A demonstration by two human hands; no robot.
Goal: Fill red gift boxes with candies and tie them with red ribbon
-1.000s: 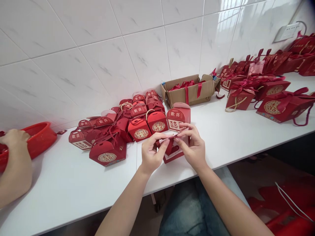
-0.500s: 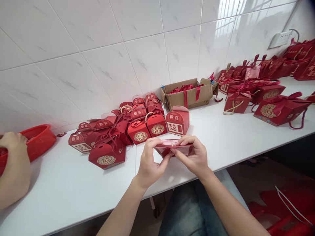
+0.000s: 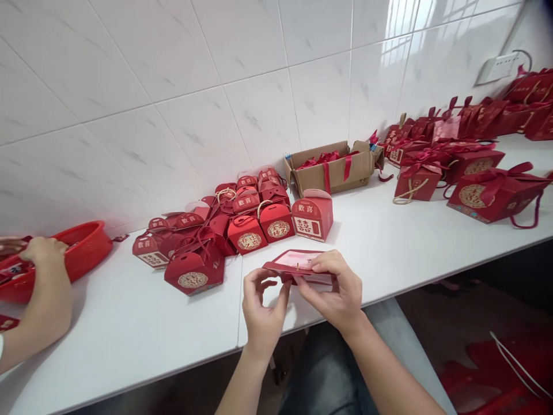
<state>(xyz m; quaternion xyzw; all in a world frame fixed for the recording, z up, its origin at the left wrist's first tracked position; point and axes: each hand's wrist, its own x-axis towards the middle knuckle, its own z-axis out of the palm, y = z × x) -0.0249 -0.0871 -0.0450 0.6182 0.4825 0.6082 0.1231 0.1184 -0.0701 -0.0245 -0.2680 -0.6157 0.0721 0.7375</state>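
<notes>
A small red paper gift box, tilted and with a pale pink face on top, is held between my two hands above the table's front edge. My left hand pinches its left end, fingers behind and thumb in front. Curled round the right side, my right hand has its thumb under the box and fingers on the pink face. A tiny gold-coloured piece stands at the front rim. The box's underside is partly hidden by my fingers. Just beyond my hands stands a closed red gift box.
Several red boxes cluster left of centre. A cardboard box of red ribbons stands by the wall. Ribboned red boxes fill the right side. At left, another person's hands reach into a red plastic basin.
The box in my hands has tipped so its pink face shows more. My left hand has moved slightly down and my thumbs have separated. The other person's hands have shifted right over the basin.
</notes>
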